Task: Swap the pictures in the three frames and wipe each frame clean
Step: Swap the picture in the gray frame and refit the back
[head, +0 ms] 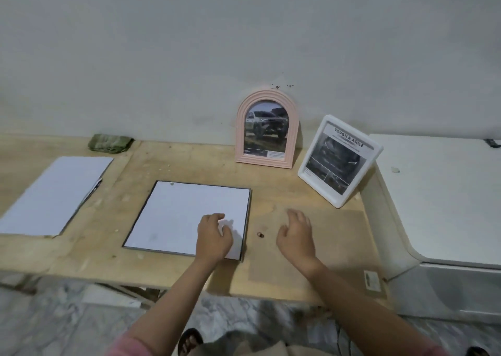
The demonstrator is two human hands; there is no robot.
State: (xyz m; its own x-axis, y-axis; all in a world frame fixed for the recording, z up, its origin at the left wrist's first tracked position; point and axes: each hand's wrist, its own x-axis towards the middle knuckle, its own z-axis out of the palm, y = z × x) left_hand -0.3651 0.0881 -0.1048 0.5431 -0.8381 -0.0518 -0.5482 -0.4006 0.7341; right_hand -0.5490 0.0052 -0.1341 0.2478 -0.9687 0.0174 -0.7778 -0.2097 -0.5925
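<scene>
step: you are seating a sheet in the dark flat frame [245, 220] | left hand [213, 237] curled, pressing white sheet [176, 214] beneath it | right hand [296, 236] spread, hovering beside frame | next: backing board, judging

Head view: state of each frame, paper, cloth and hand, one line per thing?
pink arched frame: upright against the wall, truck picture inside.
white frame: tilted back, leaning, car picture inside.
black flat frame: lying flat on the table, white sheet showing.
loose white sheets: lying flat at the table's left.
green cloth: bunched by the wall, untouched.
left hand: fingers resting on the flat frame's sheet.
right hand: open, holding nothing.
</scene>
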